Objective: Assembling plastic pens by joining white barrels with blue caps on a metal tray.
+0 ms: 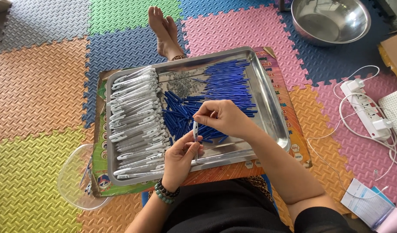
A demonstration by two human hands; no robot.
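A white pen barrel is clamped upright in the left hand; its top is pinched by the right hand, above the tray of blue refills.

tray is pretty packed: white barrels hog the left, blue parts the middle, only the lower-right strip is bare.

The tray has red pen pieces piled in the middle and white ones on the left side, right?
Not quite. In the head view the pen pieces piled in the middle of the metal tray are blue, not red. The white ones do lie along the left side.
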